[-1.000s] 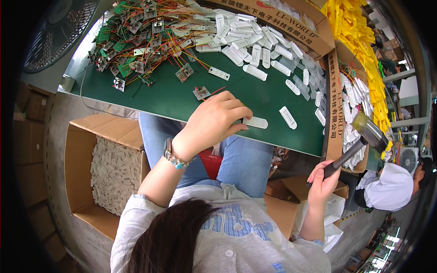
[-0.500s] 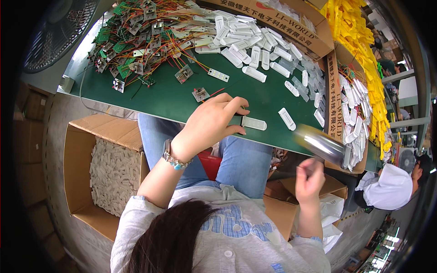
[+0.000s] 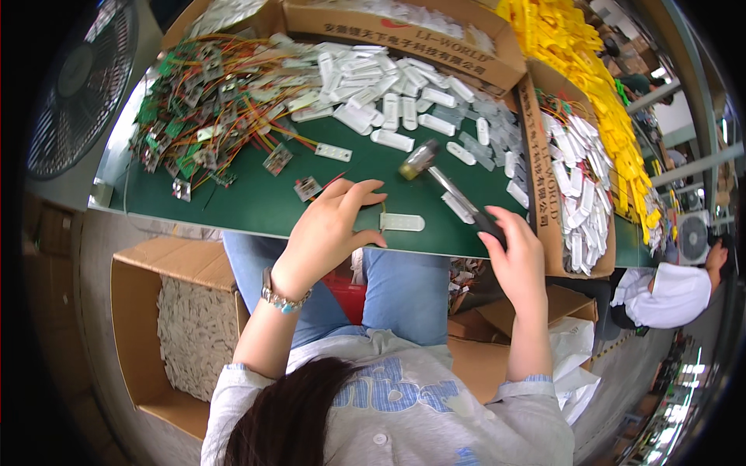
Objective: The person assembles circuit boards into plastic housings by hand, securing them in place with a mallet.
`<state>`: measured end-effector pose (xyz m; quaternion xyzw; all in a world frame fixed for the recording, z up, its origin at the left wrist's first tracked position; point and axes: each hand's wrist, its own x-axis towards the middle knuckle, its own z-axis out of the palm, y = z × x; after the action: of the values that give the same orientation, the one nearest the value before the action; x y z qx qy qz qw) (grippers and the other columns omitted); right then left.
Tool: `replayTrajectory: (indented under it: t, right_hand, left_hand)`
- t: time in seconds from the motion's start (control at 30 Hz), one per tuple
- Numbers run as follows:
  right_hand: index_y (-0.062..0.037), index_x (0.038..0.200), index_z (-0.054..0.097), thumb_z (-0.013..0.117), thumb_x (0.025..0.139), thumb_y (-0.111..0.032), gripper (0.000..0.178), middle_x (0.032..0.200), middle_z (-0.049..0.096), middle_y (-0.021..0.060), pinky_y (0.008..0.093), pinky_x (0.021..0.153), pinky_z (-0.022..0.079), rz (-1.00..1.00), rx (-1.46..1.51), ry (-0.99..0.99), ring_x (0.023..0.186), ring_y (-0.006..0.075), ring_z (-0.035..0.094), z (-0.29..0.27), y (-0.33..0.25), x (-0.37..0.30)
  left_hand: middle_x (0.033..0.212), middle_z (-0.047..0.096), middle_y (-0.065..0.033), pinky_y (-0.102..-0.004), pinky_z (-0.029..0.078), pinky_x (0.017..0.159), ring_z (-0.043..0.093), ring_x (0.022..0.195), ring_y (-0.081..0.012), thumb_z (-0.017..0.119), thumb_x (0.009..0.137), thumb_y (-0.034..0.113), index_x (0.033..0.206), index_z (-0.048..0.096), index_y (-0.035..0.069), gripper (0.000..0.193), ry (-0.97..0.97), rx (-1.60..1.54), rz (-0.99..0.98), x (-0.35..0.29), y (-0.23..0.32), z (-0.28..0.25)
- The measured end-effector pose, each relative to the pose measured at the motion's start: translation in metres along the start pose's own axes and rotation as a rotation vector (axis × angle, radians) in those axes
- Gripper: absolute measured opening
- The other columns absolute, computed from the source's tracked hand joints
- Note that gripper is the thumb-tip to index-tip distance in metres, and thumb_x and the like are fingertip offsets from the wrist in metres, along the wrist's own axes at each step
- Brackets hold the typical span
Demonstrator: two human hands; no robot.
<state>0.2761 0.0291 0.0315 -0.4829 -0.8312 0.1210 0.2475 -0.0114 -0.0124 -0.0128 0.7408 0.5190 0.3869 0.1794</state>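
Right grip (image 3: 519, 252) holds the mallet (image 3: 451, 187) — loose casing (image 3: 455, 209) behind, cardboard box (image 3: 549, 233) near.

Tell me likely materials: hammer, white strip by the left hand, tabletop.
Hammer: shaft probably metal, from its grey shine; grip perhaps rubber, matte black; amber tip maybe plastic.
White strip: likely moulded plastic, smooth with rounded end.
Tabletop: smooth green surface, perhaps rubber or vinyl.
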Motion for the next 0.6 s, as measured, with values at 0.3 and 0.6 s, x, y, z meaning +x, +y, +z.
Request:
replayTrajectory:
  t: [0.3,0.6]
  right_hand:
    - [-0.0058,0.113,0.069,0.077,0.077,-0.014,0.038,0.108,0.064,0.0089,0.0412,0.089,0.050,-0.568,-0.031,0.024,0.104,0.0292,0.060,0.064,-0.037,0.033]
    - [-0.0063,0.116,0.069,0.069,0.087,-0.006,0.028,0.093,0.062,0.0075,0.0374,0.073,0.051,-0.564,-0.178,0.513,0.084,0.0244,0.059,-0.013,-0.059,0.094]
  left_hand:
    - [0.133,0.048,-0.0146,-0.0374,0.052,0.087,0.060,0.103,-0.0261,0.089,0.069,0.013,0.126,0.049,0.001,0.070,0.223,-0.018,-0.046,-0.007,-0.004,0.010]
    - [0.157,0.024,-0.0269,-0.0566,0.037,0.112,0.031,0.140,-0.0505,0.084,0.073,0.035,0.145,0.039,0.013,0.089,0.334,0.323,0.183,-0.014,-0.013,0.015]
